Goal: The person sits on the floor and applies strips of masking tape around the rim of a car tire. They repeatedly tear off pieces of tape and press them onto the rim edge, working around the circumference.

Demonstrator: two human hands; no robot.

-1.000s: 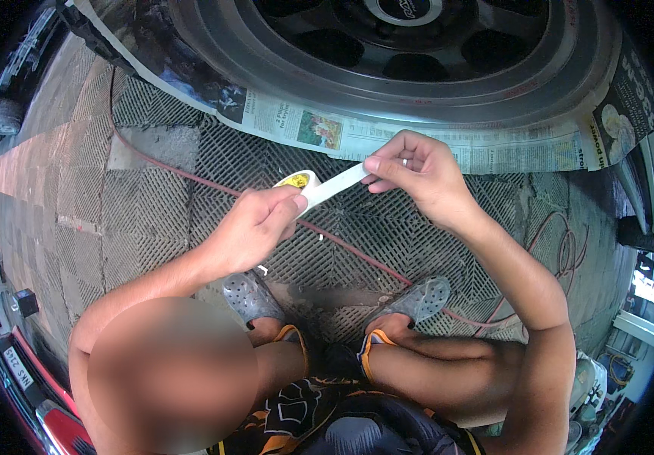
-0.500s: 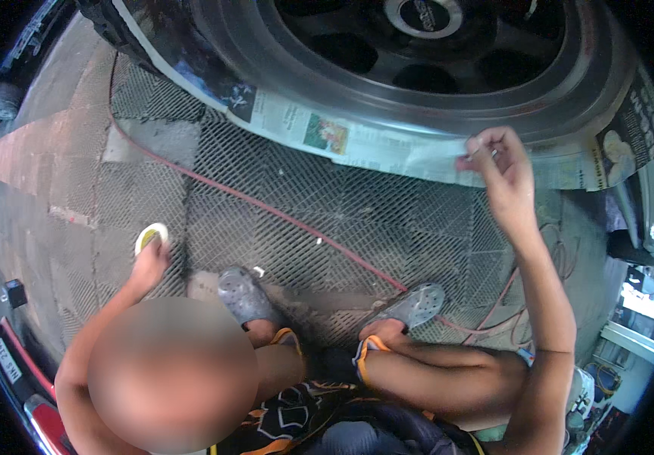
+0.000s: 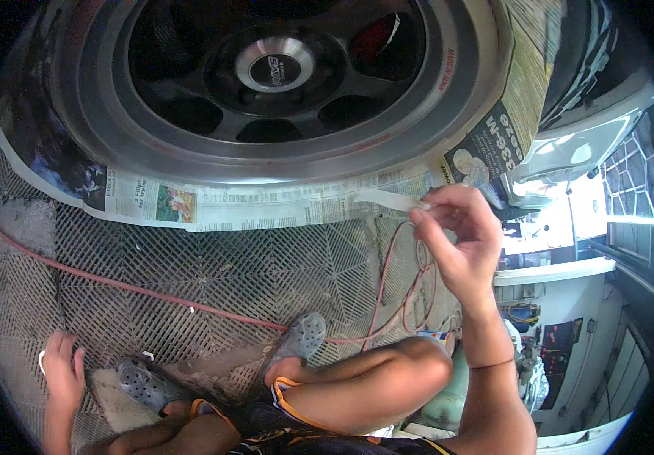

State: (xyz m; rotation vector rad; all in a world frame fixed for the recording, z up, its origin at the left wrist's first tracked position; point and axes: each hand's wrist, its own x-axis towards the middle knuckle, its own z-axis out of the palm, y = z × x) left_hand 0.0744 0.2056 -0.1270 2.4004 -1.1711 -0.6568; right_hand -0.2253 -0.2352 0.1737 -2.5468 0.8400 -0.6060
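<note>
A strip of whitish masking tape (image 3: 387, 199) runs along the newspaper (image 3: 266, 211) that skirts the lower edge of a wheel (image 3: 224, 161). Its right end is pinched between the thumb and fingers of my right hand (image 3: 459, 243), held just off the paper. My left hand (image 3: 63, 371) is down at the lower left, above the floor, with its fingers curled round a roll of masking tape (image 3: 42, 362). Only a thin pale edge of that roll shows; my fingers hide the rest.
A red hose (image 3: 152, 294) crosses the grey grid floor mat (image 3: 213, 258) and coils at the right. My feet, in grey clogs (image 3: 304, 337), rest on the floor. Beyond my right arm stands a white vehicle panel (image 3: 584, 152). Small white scraps lie on the mat.
The view has swung right, so the wheel sits further left. My right hand now shows a tape strip stretched from it along the newspaper. My left hand appears lower, still with the roll.
</note>
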